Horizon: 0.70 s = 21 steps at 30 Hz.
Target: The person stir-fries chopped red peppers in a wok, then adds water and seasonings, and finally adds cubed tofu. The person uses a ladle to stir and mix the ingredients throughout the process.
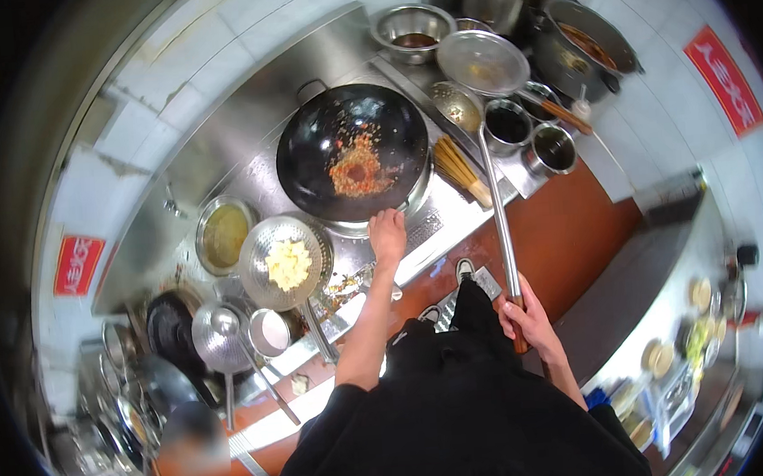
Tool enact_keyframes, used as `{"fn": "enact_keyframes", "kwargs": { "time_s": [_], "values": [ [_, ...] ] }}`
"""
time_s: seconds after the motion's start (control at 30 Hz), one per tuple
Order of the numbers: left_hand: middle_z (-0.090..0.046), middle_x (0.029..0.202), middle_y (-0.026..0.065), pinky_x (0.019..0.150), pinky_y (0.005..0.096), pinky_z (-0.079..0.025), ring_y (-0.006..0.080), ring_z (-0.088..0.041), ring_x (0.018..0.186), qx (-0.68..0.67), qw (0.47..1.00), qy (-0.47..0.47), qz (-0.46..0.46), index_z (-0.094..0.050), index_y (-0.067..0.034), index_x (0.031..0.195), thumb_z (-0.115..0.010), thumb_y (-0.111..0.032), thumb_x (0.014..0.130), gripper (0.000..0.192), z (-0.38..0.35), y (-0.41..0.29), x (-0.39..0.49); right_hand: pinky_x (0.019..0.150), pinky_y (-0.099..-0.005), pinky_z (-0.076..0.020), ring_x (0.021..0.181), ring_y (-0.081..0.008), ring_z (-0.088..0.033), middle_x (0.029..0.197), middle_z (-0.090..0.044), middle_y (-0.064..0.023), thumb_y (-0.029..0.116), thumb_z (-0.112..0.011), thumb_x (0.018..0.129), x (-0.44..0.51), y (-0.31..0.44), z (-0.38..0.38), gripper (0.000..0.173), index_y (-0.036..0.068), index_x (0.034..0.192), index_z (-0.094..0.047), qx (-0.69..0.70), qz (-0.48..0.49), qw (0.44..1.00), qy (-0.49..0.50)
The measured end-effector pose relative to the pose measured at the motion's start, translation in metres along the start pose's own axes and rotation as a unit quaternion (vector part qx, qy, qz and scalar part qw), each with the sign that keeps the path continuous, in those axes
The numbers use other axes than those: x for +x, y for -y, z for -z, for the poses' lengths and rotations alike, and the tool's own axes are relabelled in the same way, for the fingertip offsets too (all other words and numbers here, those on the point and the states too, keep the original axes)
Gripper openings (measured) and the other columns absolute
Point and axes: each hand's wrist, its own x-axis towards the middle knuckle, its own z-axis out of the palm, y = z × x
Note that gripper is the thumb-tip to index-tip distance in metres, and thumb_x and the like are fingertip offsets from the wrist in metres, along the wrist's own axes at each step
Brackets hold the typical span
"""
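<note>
My left hand (388,235) is closed at the near rim of a black wok (306,157), where the wok's far loop handle is opposite. Any handle under my fingers is hidden. Chopped reddish-orange food (358,170) lies in the wok's bottom with some liquid in its middle. In my right hand (526,317) is the wooden end of a long-handled ladle (500,223). The ladle's bowl (457,105), with bits of food in it, rests to the right of the wok, near a fine-mesh strainer (483,62).
Left of the wok, a perforated strainer (255,267) holds pale yellow cubes (288,264), beside a bowl of yellowish liquid (225,234). A bamboo wok brush (459,166) lies right of it. Beyond stand metal pots of dark liquid (507,123) and a large stockpot (554,53).
</note>
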Motion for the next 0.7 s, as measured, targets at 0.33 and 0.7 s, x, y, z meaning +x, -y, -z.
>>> {"fn": "enact_keyframes", "kwargs": {
  "time_s": [0.33, 0.7],
  "values": [
    [-0.059, 0.132, 0.0159, 0.112, 0.0507, -0.042, 0.0362, -0.051, 0.132, 0.047, 0.996, -0.057, 0.051, -0.06, -0.006, 0.131, -0.072, -0.023, 0.089, 0.047, -0.033, -0.005, -0.011, 0.062, -0.0378, -0.056, 0.063, -0.0222, -0.065, 0.086, -0.068, -0.0163, 0.023, -0.055, 0.105, 0.195, 0.036, 0.059, 0.06, 0.009, 0.161, -0.038, -0.452, -0.102, 0.875, 0.137],
    [-0.07, 0.122, 0.0199, 0.095, 0.0411, -0.055, 0.0341, -0.068, 0.115, -0.233, 0.824, -0.094, 0.507, -0.064, 0.0, 0.126, -0.059, -0.016, 0.102, 0.029, -0.076, -0.015, -0.272, 0.089, -0.0509, -0.0535, 0.099, -0.0462, -0.07, 0.107, -0.071, -0.0312, 0.028, -0.056, 0.103, 0.313, 0.05, 0.046, 0.064, 0.012, 0.162, -0.035, -0.634, 0.029, 0.716, 0.291]
  ]
}}
